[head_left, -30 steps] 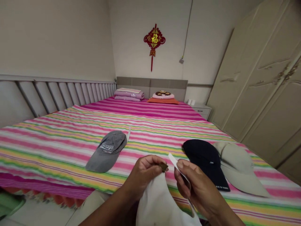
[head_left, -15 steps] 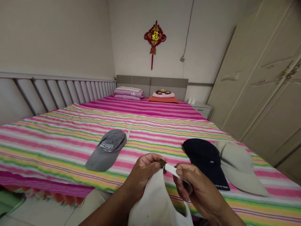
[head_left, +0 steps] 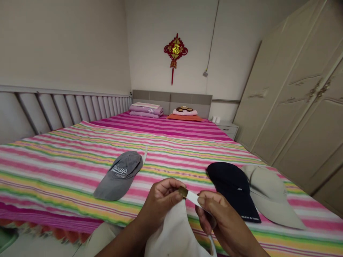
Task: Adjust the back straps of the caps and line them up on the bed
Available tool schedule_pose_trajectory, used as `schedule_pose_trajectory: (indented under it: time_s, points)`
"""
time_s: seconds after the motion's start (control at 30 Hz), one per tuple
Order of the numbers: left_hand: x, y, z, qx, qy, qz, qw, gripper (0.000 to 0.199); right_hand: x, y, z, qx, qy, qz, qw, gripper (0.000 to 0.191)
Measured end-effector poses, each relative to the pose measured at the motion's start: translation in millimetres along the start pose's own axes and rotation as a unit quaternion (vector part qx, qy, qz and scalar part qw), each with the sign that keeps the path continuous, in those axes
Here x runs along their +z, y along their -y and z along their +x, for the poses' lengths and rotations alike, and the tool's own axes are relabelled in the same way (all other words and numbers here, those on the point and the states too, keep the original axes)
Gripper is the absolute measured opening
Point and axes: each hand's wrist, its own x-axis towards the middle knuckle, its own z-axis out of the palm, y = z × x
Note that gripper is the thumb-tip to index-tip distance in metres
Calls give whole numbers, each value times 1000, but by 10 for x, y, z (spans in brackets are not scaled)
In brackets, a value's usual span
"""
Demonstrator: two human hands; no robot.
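Note:
A white cap (head_left: pixel 174 232) is held low in front of me, its back opening toward the right. My left hand (head_left: pixel 164 196) pinches the brass-coloured buckle (head_left: pixel 183 192) at the cap's edge between thumb and fingers. From the buckle a white strap (head_left: pixel 193 198) runs to my right hand (head_left: pixel 214 207), which is closed on it with the thumb on top. The strap lies at the buckle; whether it passes fully through is hidden. Left of my hands lies a grey cap (head_left: pixel 119 176) with white lettering. On the right a black cap (head_left: pixel 230 185) rests against a beige cap (head_left: pixel 273 196).
The caps lie on a bed with a striped sheet (head_left: pixel 80 157). Folded purple bedding (head_left: pixel 146 110) and an orange pillow (head_left: pixel 184 117) are by the headboard (head_left: pixel 190 99). A railing (head_left: pixel 66 107) borders the left, a wardrobe (head_left: pixel 289 107) the right, with a nightstand (head_left: pixel 227 129) beyond.
More of the brass buckle shows now, and the strap between my hands looks straighter. My hands have stayed close together. The view has tilted slightly up.

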Motion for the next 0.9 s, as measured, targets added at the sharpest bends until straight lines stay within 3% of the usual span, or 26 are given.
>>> schedule_pose_trajectory:
  time_s: [0.23, 0.6, 0.77, 0.9]
  points:
    - [-56, 19, -38, 67, 15, 135, 988, 15, -5, -63, -4, 16, 13, 2, 1000, 32]
    - [-13, -42, -73, 110, 83, 225, 964, 16, 13, -114, 8, 5, 38, 42, 998, 28]
    - [-13, -13, -80, 62, 95, 164, 980, 14, -10, -82, -19, 23, 86, 126, 988, 19]
    - [-23, 69, -75, 7, 96, 51, 994, 14, -24, -61, -19, 2, 70, 126, 990, 25]
